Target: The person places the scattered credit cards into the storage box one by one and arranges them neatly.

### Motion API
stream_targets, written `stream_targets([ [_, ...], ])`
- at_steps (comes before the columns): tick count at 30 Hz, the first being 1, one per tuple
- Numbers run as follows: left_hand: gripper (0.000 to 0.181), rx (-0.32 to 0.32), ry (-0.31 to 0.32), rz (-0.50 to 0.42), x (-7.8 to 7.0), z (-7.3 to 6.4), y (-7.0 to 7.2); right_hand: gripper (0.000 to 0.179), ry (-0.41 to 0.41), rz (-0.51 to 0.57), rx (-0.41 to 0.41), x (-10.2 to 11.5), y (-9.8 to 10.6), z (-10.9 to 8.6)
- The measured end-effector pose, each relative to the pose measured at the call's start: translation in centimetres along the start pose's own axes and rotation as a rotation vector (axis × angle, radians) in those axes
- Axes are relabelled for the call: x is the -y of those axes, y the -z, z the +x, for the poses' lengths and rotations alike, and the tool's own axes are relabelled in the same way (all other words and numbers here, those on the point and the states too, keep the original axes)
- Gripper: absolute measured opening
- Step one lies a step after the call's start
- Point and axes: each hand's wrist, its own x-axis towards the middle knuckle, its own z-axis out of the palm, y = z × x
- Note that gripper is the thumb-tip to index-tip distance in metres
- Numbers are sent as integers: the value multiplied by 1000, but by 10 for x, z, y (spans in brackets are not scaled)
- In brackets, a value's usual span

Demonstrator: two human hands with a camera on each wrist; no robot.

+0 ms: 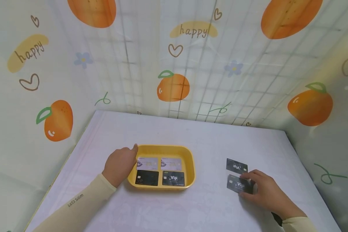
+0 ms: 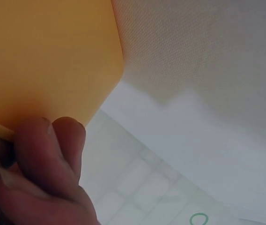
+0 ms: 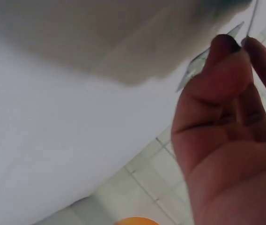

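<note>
My left hand (image 1: 120, 166) grips the left side of a yellow tray (image 1: 190, 167), its thumb at the rim. In the left wrist view, curled fingers (image 2: 41, 154) lie against the tray's outer wall (image 2: 53, 56). Two pale cards (image 1: 147, 164) lie in the tray's back row, with a black VIP card (image 1: 146, 178) and a dark Vip card (image 1: 173, 178) in front. To the right, my right hand (image 1: 265, 190) pinches a dark Vip card (image 1: 235, 184) between thumb and fingers; it appears nearly edge-on in the right wrist view. Another dark card (image 1: 236, 165) lies just behind it.
A white-covered table (image 1: 208, 206) bears the tray and cards. Fabric walls printed with oranges (image 1: 173, 87) enclose the back and both sides. A stretch of table separates the tray from the right-hand cards.
</note>
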Motion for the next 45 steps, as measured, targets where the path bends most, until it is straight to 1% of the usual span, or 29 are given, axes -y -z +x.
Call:
stream_targets([
  [2, 48, -4, 2, -1, 2, 0, 0, 62, 11, -12, 4, 4, 3, 3],
  [4, 49, -10, 3, -4, 3, -1, 1, 61, 36, -28, -11, 9, 8, 6],
  [8, 49, -30, -1, -9, 6, -1, 3, 58, 123, -58, -79, 26, 22, 17],
  [10, 49, -40, -1, -8, 9, -2, 3, 57, 172, -60, -112, 40, 29, 27],
  [14, 50, -56, -6, 6, 14, -3, 3, 59, 279, -53, -130, 80, 39, 51],
  [16, 52, -65, -12, 9, 16, -2, 3, 59, 328, -59, -115, 106, 42, 64],
  [20, 58, -62, -7, 11, 16, 0, 1, 55, 422, -114, -61, 158, 43, 89],
  [24, 60, -38, 13, -9, 10, 2, 1, 50, 516, -188, 5, 203, 33, 112],
  [26, 60, -25, 12, -21, 6, 4, 0, 51, 559, -233, 36, 220, 24, 121],
  [29, 60, -26, 6, -30, 2, 5, -2, 51, 609, -302, 84, 241, 9, 135],
  [32, 60, -53, 5, -6, 1, 4, -2, 47, 652, -364, 122, 263, -8, 151],
  [36, 49, -115, -7, 23, 3, 2, -1, 41, 703, -401, 151, 291, -28, 168],
  [38, 44, -141, -15, 23, 4, 0, -1, 40, 724, -409, 159, 301, -36, 173],
  [40, 42, -150, -21, 20, 4, -2, -1, 42, 735, -413, 167, 307, -44, 175],
  [45, 40, -161, -23, 19, 5, -2, -5, 47, 740, -438, 171, 311, -62, 178],
])
